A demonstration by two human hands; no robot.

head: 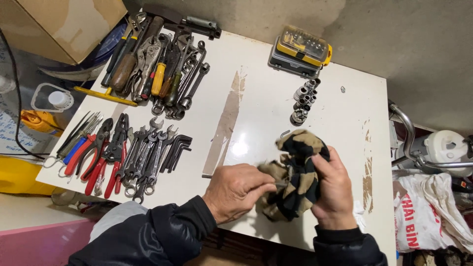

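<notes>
My right hand [334,189] grips a crumpled tan-and-black striped rag [295,172] just above the near edge of the white table [261,98]. My left hand [237,189] pinches a small thin metal piece whose tip goes into the rag; what the piece is cannot be made out. Both hands meet at the rag. Dark jacket sleeves cover both forearms.
Pliers and wrenches [123,152] lie in a row at the left. Screwdrivers, locking pliers and spanners [157,64] are piled at the far left. A row of sockets [304,101] and a yellow bit case [300,49] sit at the far right. A cardboard box [64,24] stands beyond the table.
</notes>
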